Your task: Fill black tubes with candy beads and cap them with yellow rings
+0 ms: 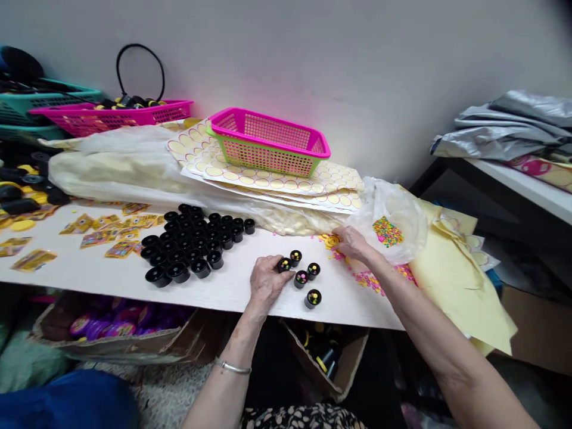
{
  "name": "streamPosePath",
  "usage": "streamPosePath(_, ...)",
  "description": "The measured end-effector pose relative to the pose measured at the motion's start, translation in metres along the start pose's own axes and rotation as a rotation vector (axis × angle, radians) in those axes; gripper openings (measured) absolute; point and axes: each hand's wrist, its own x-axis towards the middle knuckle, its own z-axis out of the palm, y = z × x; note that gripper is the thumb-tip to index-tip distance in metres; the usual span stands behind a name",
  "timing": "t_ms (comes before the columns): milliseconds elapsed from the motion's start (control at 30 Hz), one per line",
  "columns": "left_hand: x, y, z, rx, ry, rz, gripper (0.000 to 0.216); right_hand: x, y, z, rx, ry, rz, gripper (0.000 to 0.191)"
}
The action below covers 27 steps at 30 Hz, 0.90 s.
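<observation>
My left hand (267, 277) rests on the white table (89, 274), its fingers pinched round a small black cup (285, 264) that holds coloured beads. Three more filled black cups (307, 277) stand just right of it. A cluster of several empty black cups (192, 241) stands further left. My right hand (351, 241) reaches into loose coloured beads (366, 277) scattered on the table, fingers curled together over them; what they hold is hidden. A clear plastic bag (388, 231) with more beads lies right beside that hand.
A pink and green basket (268, 142) sits on sheets of round yellow stickers (277, 179). Printed yellow cards (107, 229) lie at the left. Pink and teal baskets (107, 116) stand at the back left. Cardboard boxes (111, 339) sit under the table. Yellow paper (460, 286) hangs off the right end.
</observation>
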Motion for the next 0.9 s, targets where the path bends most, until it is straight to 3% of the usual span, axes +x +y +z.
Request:
streamPosePath(267,0.002,-0.005,0.002,-0.083,0.091,-0.005,0.052,-0.005,-0.016,0.006,0.075,0.055,-0.024,0.026)
streamPosePath(467,-0.006,-0.009,-0.005,-0.312,0.331,-0.008,0.043,-0.015,-0.015,-0.005,0.332,0.266,0.076,0.027)
streamPosePath(533,-0.017,-0.006,-0.006,-0.282,0.459,0.005,0.033,-0.024,-0.015,-0.007,0.515,0.314,0.116,0.026)
streamPosePath(600,-0.035,0.001,-0.004,-0.215,0.504,0.065,0.023,-0.037,-0.018,-0.005,0.861,0.301,0.170,0.024)
streamPosePath(700,-0.068,0.012,0.009,-0.152,0.326,0.214,0.017,-0.064,-0.026,0.005,1.248,0.207,0.251,0.022)
streamPosePath(767,-0.084,0.020,0.019,-0.101,0.209,0.258,0.024,-0.084,-0.031,0.015,1.241,0.153,0.289,0.020)
streamPosePath(900,-0.090,0.033,0.033,0.047,0.128,0.185,0.038,-0.113,-0.032,0.032,1.139,0.100,0.348,0.014)
